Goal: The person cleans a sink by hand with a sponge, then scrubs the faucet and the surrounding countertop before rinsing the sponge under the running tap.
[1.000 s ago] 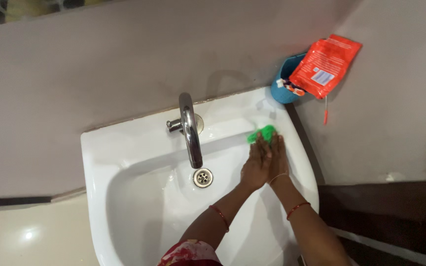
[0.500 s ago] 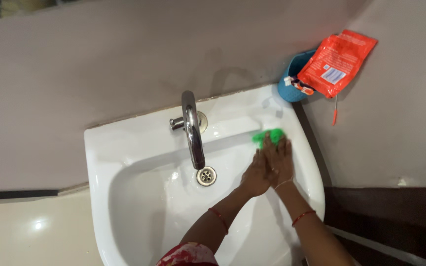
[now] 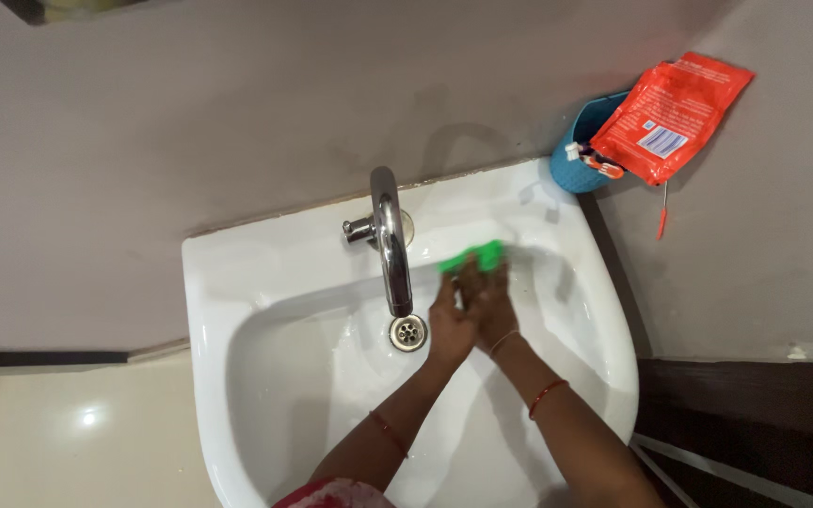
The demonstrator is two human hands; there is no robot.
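A white wash basin [image 3: 237, 282] is fixed to a grey wall. Both my hands press side by side on a green scrub pad [image 3: 475, 257] against the basin's back inner wall, just right of the chrome tap [image 3: 390, 243]. My left hand [image 3: 449, 323] lies beside my right hand [image 3: 491, 306], with fingers flat over the pad. Only the pad's top edge shows past my fingertips. The round drain [image 3: 408, 332] sits just left of my left hand. Red bangles ring both wrists.
A blue holder [image 3: 583, 150] hangs on the wall at the basin's back right corner, with an orange-red pouch [image 3: 675, 115] and a toothbrush in it. A dark band runs along the wall at the lower right. Pale glossy floor shows at the lower left.
Both hands and the green pad have slid left along the basin's back wall, from near the right rim toward the tap. The view has shifted slightly too.
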